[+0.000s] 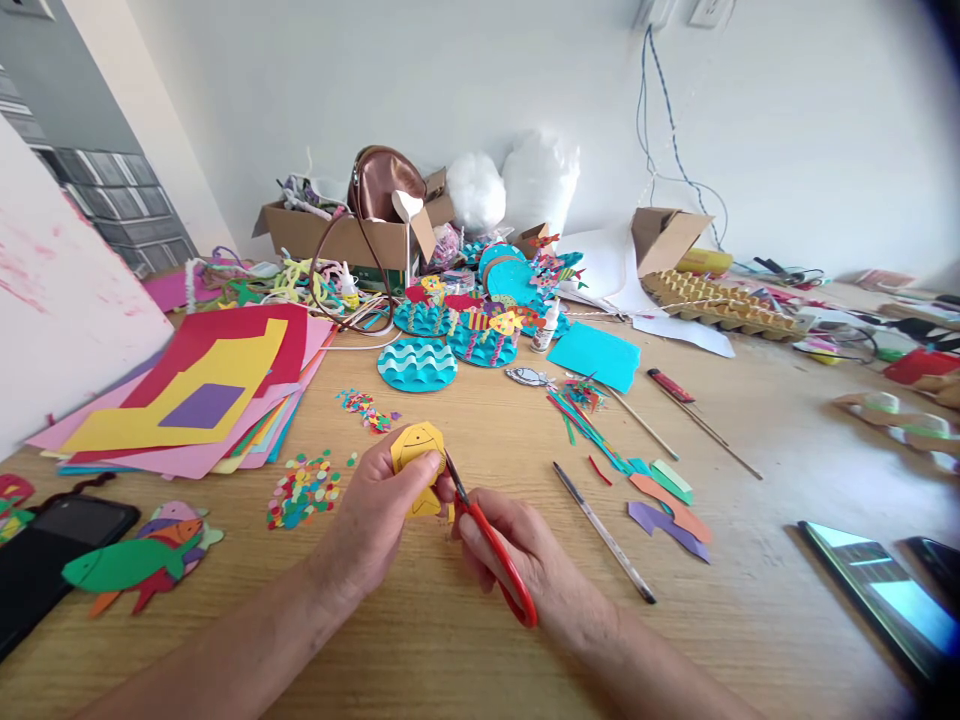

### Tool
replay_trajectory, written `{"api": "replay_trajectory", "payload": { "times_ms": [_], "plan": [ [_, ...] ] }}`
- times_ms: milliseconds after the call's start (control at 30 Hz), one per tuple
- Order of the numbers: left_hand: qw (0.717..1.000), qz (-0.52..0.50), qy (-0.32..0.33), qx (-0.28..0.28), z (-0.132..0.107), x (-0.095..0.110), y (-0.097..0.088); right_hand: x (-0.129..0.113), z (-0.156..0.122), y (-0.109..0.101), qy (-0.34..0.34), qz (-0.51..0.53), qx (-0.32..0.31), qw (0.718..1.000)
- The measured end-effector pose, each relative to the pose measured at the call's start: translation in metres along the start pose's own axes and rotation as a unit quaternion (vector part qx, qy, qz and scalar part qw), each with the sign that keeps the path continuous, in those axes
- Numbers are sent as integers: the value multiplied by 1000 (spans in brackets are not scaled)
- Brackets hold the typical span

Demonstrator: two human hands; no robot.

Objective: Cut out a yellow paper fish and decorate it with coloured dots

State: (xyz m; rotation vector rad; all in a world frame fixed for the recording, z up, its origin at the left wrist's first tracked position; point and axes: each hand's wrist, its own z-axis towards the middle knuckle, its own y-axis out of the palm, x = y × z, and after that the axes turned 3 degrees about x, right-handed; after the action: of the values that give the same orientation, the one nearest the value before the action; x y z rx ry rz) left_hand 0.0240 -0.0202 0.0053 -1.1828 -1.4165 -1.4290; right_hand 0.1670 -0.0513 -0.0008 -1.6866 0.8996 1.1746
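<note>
Left hand point(375, 500): closed, pinching a yellow paper piece with a drawn fish point(418, 443) above the wooden table point(427, 650). Right hand point(514, 540): curled round red-handled metal scissors point(489, 537), blades at the paper's edge. Nearby lay multicoloured round paper confetti point(304, 490), left; a clear plastic pen point(604, 533), right; a turquoise oval wave-patterned piece point(417, 368), beyond.

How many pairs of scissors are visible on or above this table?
1 that I can make out: the red-handled scissors, in the right hand, blades at the edge of the yellow paper fish in the left hand. Others may be hidden in the clutter behind.
</note>
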Motion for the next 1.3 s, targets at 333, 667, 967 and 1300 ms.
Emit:
{"api": "replay_trajectory", "payload": {
  "times_ms": [333,667,967,1300],
  "plan": [
    [1000,7,15,-17,-2,-5,-1,-1,1,2,5,16,11,1000],
    [999,-4,1,-37,-1,-2,-3,0,1,0,1,27,9,1000],
    [999,-11,-2,-43,-1,2,-2,3,1,0,4,53,-2,999],
    [998,-6,-16,-53,0,5,-4,8,3,-2,-6,68,-9,998]
  ]
}}
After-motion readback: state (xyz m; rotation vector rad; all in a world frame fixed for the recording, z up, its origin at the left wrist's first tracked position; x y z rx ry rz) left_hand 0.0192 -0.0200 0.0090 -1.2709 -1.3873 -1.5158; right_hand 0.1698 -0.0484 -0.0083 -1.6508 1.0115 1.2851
